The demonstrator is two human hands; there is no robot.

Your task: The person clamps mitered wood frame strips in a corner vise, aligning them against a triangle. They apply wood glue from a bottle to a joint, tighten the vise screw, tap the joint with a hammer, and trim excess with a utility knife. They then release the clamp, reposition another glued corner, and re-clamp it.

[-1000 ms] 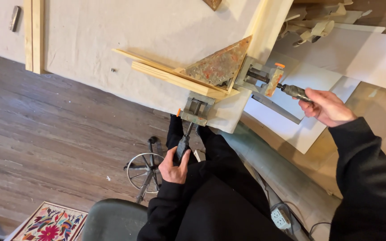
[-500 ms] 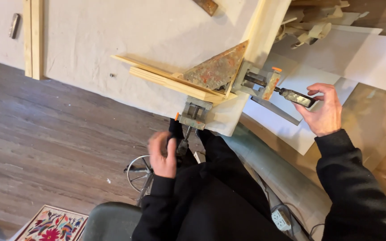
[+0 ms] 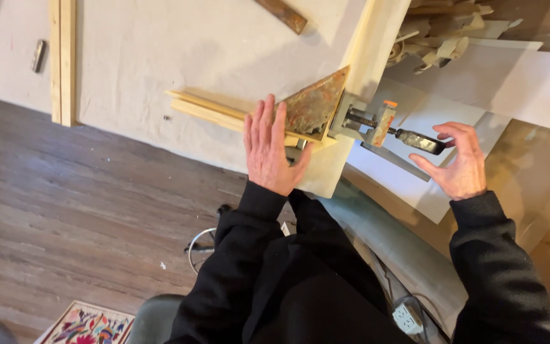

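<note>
My left hand (image 3: 268, 148) lies flat, fingers together, on pale wood strips (image 3: 208, 109) where they meet a rusty triangular metal square (image 3: 313, 105) at the worktable's corner. A metal clamp (image 3: 377, 124) with an orange collar grips that corner beside a second, broader pale board (image 3: 377, 41). Its dark handle (image 3: 420, 141) points right. My right hand (image 3: 458, 160) hovers open just beside the handle's end, fingers curled around it without closing.
The worktable (image 3: 160, 57) has a cream top. Two wood strips (image 3: 62, 60) and a small dark tool (image 3: 38, 55) lie at its left. White boards (image 3: 510, 76) and wood offcuts (image 3: 440, 38) sit at right. Below are dark plank floor (image 3: 65, 210), a patterned rug (image 3: 87, 325), a power strip (image 3: 408, 316).
My left hand rose from the lower clamp under the table edge and now presses on the wood strips. My right hand let go of the clamp handle and opened.
</note>
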